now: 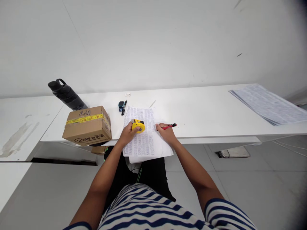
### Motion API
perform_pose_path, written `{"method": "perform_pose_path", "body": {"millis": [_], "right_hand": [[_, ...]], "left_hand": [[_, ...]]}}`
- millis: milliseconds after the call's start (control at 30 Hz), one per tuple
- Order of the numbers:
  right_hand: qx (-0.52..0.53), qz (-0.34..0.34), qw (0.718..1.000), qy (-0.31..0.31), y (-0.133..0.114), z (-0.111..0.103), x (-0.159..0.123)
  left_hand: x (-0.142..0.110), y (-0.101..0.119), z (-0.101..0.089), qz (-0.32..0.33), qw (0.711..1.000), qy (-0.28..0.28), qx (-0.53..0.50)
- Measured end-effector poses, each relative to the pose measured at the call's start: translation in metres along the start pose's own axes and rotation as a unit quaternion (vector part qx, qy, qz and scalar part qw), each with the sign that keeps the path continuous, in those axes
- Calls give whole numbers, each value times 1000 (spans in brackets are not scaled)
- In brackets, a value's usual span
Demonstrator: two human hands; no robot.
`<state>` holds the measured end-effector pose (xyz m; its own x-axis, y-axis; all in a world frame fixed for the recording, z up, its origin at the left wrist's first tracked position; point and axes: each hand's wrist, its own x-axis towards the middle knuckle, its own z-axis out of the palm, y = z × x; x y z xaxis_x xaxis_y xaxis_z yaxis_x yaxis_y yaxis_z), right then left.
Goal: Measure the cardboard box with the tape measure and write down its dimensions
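My left hand (pixel 127 133) is closed around a yellow tape measure (pixel 139 125), which it holds over the written sheets. In my right hand (pixel 167 132) is a red pen (pixel 169 126) with a dark end, its tip pointing left at the page. Beneath both hands lie sheets of paper (pixel 144 147) covered in columns of dense handwriting, with a blank strip down their right side. Their lower edge hangs past the front edge of the table.
A taped cardboard box (pixel 87 126) stands on the table (pixel 199 110) to the left, before a tilted-looking dark bottle (pixel 68 95). Behind the sheets lie a watch (pixel 121 104) and a black pen (pixel 124 108). Stacked written papers (pixel 271 103) rest at the far right.
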<state>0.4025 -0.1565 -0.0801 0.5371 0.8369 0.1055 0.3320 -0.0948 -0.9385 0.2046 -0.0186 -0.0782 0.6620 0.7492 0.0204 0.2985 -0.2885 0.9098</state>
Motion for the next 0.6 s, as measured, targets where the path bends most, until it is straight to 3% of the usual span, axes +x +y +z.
{"method": "perform_pose_path", "body": {"millis": [500, 600], "right_hand": [[-16, 4, 999, -29, 3, -2, 3], [-44, -27, 999, -3, 2, -1, 7]], "left_hand": [[-1, 0, 0, 12, 1000, 7, 11], [-3, 1, 1, 12, 1000, 10, 8]]}}
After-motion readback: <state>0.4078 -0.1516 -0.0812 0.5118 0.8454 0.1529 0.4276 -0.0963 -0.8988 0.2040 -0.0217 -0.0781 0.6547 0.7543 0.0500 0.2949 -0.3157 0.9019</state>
